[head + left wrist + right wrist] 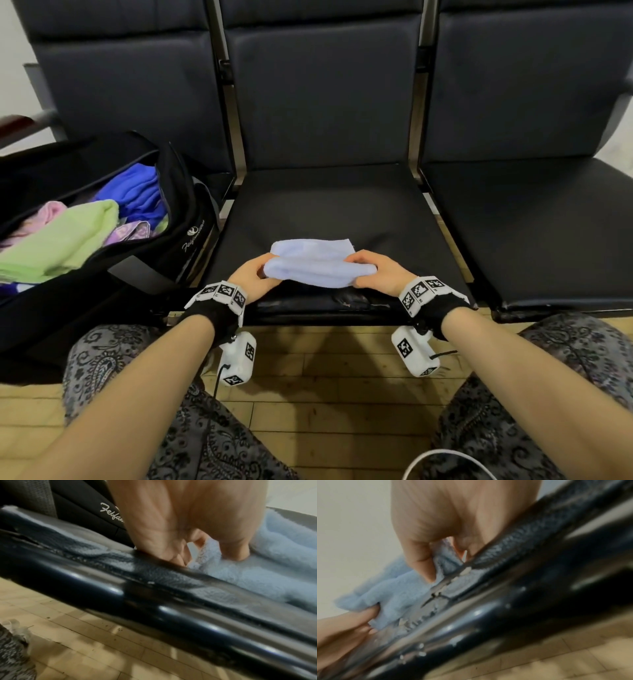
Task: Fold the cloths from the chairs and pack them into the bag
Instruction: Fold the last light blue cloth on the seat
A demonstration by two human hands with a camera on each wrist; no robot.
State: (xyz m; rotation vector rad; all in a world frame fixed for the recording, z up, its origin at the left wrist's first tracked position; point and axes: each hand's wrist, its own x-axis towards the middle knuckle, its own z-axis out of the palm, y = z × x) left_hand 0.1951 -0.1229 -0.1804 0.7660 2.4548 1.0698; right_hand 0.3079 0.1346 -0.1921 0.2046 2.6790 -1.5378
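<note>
last visible cloth mid-fold; bag (191, 219) at left already holds several.
left hand (251, 274) and right hand (378, 270) each pinch an end of the pale blue cloth (315, 263) on the middle chair seat (335, 205); packing remains.

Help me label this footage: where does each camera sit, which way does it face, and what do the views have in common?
Head: worn on the head, looking forward and down at the middle chair seat; shows both forearms, the left hand and right hand gripping the light blue cloth, and the open bag.
Left wrist: under the left wrist, looking along the palm at the fingers pinching the cloth.
Right wrist: under the right wrist, looking along the right hand; left fingers show at the bottom left.
Shared: all three show the cloth on the seat's front edge.
</note>
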